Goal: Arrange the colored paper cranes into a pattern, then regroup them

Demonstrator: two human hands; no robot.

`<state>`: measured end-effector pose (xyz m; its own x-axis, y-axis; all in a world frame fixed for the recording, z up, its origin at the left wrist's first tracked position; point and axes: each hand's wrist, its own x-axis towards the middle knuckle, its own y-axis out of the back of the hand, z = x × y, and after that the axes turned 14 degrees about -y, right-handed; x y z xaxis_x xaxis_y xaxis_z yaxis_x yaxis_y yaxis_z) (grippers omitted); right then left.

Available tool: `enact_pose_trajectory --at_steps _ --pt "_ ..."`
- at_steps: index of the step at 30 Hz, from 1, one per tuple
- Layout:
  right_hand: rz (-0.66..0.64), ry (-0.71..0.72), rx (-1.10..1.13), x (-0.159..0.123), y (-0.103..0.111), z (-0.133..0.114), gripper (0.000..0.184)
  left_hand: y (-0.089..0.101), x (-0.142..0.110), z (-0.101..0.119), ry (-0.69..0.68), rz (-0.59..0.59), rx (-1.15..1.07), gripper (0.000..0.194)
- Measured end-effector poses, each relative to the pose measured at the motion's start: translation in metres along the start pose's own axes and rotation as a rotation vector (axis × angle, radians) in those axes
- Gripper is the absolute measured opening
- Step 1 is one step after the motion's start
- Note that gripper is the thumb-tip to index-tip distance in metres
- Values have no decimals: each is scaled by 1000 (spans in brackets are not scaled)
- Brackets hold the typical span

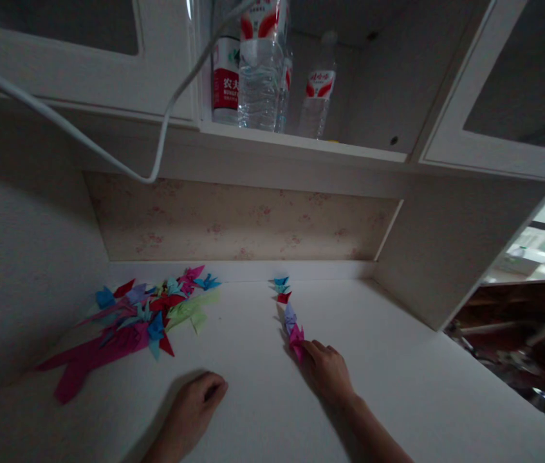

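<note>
My right hand [326,368] pinches a magenta origami crane [296,337] at the near end of a row on the white desk. Beyond it in that row lie a lavender paper crane [290,315], a red one [283,298] and blue-toned ones [280,282] toward the back. My left hand [198,404] rests on the desk to the left, its fingers curled in a loose fist with nothing showing in them. Past it, at the left, is a pile of folded paper cranes [156,308] in several colours and sizes, including a large magenta one [101,350].
Overhead, a shelf [311,145] holds clear water bottles [260,83] and a red-and-white bottle [226,80]. A white cable [108,156] hangs in front of the cabinet. Floral wallpaper [253,222] lines the back, and a side panel [450,238] bounds the desk at right.
</note>
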<state>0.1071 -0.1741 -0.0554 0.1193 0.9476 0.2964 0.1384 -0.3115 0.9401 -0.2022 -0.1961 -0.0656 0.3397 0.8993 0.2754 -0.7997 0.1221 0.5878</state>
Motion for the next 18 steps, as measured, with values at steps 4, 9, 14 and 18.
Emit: enact_pose_trajectory --at_steps 4,9,14,18 --pt "1 63 -13 4 -4 10 23 -2 0 -5 -7 1 19 29" --pt "16 88 -16 -3 -8 18 26 -2 1 -4 -1 -15 34 30" --pt "4 102 -12 -6 -5 10 23 -1 2 2 11 -25 32 30" --pt "16 111 -35 -2 -8 10 24 -1 1 3 11 -7 38 30"
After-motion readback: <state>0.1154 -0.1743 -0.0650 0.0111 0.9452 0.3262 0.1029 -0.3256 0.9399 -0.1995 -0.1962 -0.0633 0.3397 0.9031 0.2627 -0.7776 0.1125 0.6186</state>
